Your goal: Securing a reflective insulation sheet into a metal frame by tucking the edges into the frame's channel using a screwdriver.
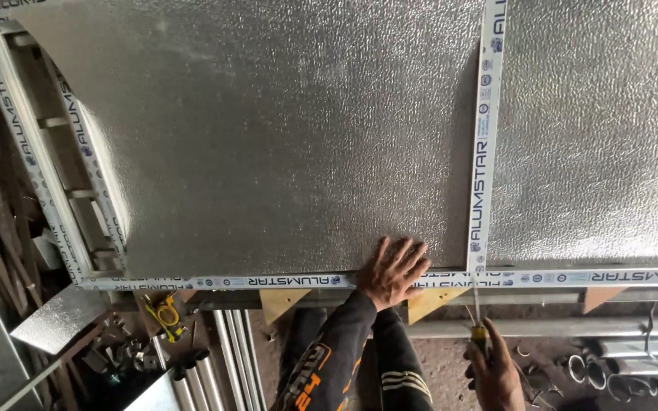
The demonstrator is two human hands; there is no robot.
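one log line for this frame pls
left hand: flat on embossed silver metal sheet | right hand: gripping yellow-handled screwdriver, tip at white frame

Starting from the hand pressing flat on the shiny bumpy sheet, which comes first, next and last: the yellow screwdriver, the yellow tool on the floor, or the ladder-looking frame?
From the left hand:
1. Screwdriver, just right, in the right hand.
2. Yellow tool, lower left on the floor.
3. Ladder-like frame, far left beside the sheet.

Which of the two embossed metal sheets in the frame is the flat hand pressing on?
The large left sheet: the left hand lies spread on its lower right corner, left of the upright white bar.
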